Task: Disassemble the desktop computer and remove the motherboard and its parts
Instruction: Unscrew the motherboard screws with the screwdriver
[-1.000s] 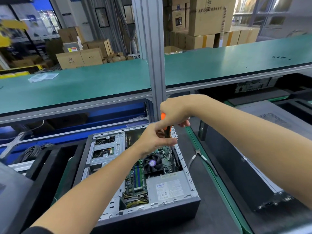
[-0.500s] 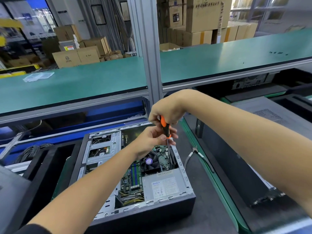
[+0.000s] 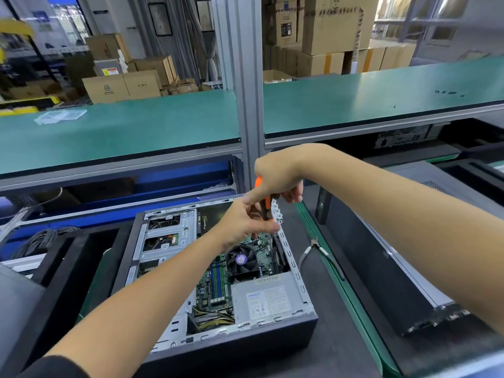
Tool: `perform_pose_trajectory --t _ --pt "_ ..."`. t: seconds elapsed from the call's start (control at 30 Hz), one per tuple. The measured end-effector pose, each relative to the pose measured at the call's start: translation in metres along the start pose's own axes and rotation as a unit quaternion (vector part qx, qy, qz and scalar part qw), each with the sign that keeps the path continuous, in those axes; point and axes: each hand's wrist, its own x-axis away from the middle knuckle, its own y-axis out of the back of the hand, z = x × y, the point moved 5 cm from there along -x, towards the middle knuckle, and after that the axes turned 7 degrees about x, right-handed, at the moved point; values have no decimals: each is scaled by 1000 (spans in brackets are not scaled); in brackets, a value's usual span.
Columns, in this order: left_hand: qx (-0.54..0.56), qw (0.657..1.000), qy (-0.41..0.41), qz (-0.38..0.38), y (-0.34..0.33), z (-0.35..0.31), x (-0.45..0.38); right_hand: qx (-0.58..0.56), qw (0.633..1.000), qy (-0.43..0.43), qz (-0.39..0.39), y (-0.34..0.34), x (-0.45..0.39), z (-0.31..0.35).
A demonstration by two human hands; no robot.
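Right grip (image 3: pixel 275 181): holds the top of the orange screwdriver (image 3: pixel 265 207).
Left grip (image 3: pixel 246 221): pinches the screwdriver lower down.
Computer (image 3: pixel 218 274): open, lying on the dark surface (image 3: pixel 335 347).
Motherboard (image 3: pixel 215 282): inside the computer.
Pliers (image 3: pixel 317 251): just right of the computer.

Lighting: bright, even, diffuse, from overhead; daylight adds at the windows (image 3: pixel 425 20) upper right, which are washed out. Shadows: soft and faint; darkest under the green shelf (image 3: pixel 117 132) and inside the open computer case (image 3: pixel 226 268). Glare: mild sheen on the case's metal frame and the power supply (image 3: pixel 267 298). Blur: slight softness over the whole frame; labels illegible. Distortion: wide-angle bowing of shelf edges and the upright post (image 3: pixel 245 77); forearms stretched toward the corners.
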Motion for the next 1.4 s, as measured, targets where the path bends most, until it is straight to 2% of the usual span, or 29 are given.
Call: perform_pose_trajectory --t 0.2,0.4,0.53,0.67,0.73,0.9,0.97,1.1,1.2,1.27,1.4 --pt "-26 998 -1 51 -9 -2 -2 5 999 31 11 2 4 -1" --pt "18 985 31 171 -17 -9 -1 104 992 76 -8 -3 2 5" --pt "41 988 14 150 -18 -11 -3 90 992 92 5 -5 1 5" --pt "19 993 7 113 -16 -9 -7 -5 994 91 63 -6 4 5" --pt "-17 995 1 100 -14 -12 -8 -50 993 76 69 -2 5 4" --pt "-47 997 -12 55 -13 -13 -11 59 997 -51 -7 -3 4 -1" --pt "-51 996 -32 70 -20 -15 -11 97 994 -47 -27 -3 1 3" --pt "-50 995 -7 88 -20 -11 -7 73 997 -18 16 -2 -2 4" --pt "-60 980 54 182 -18 -3 -3 90 995 -12 48 -3 -1 -1" --pt "-41 972 65 220 -19 -4 0 127 991 1 44 -5 -1 -1" --pt "-19 977 45 205 -22 -7 1 153 987 51 14 -7 -1 9"
